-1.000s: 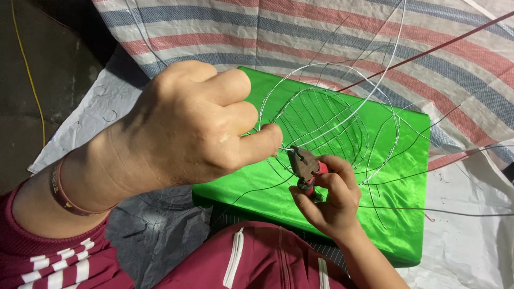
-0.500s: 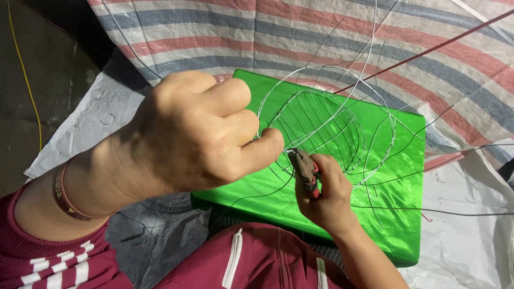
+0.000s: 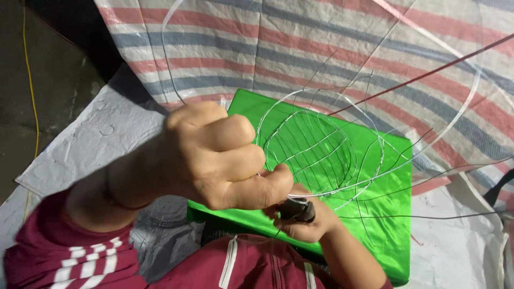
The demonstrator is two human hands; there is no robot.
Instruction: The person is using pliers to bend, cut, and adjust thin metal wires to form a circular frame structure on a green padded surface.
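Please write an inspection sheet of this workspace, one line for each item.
Surface: striped tarp with a green board on it.
Job's things: round wire frame over the board; pliers.
Clutter: loose wires and a thin red rod.
Grippers: left hand pinches the frame's wire; right hand holds the pliers.
Cables: yellow cord at the left.
Surroundings: dark ground, white sheet.

This looks like a makeshift craft spot on the ground rather than a proper workshop: a striped red, blue and white tarpaulin (image 3: 332, 48) is spread over dark bare floor (image 3: 53, 80), a yellow cord (image 3: 31, 91) trails along it, and loose wire hoops (image 3: 321, 150) lie over a green board (image 3: 385, 214).
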